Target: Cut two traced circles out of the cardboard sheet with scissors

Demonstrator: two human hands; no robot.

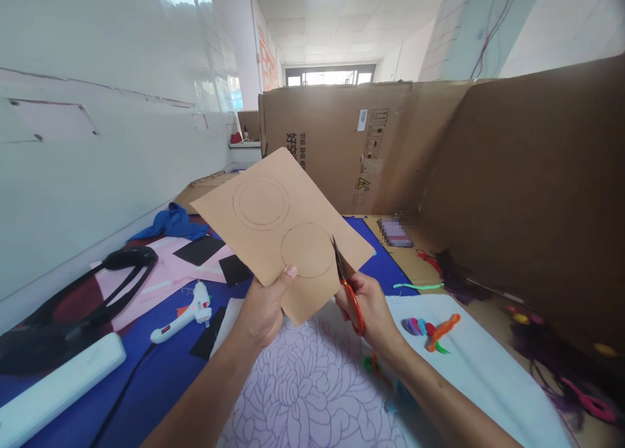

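A tan sheet of cardboard [312, 207] is held up in front of me, tilted, with circles drawn on it in thin dark line. One circle is doubled at the upper left; a single one lies lower right. My left hand [267, 305] pinches the sheet's lower edge, thumb on top near the lower circle. In my right hand [368, 305] are orange-handled scissors [352, 308], their dark blades at the right rim of the lower circle, where the sheet is cut in from its lower right edge. Below lies white fabric [303, 389] with a purple flower line drawing.
At left lie a white glue gun [188, 314], a white power strip [63, 389], a black strapped object [122, 259], pink sheets [168, 256] and blue cloth [170, 221]. Coloured yarn pieces [442, 331] rest at right. A large cardboard box [332, 148] stands behind.
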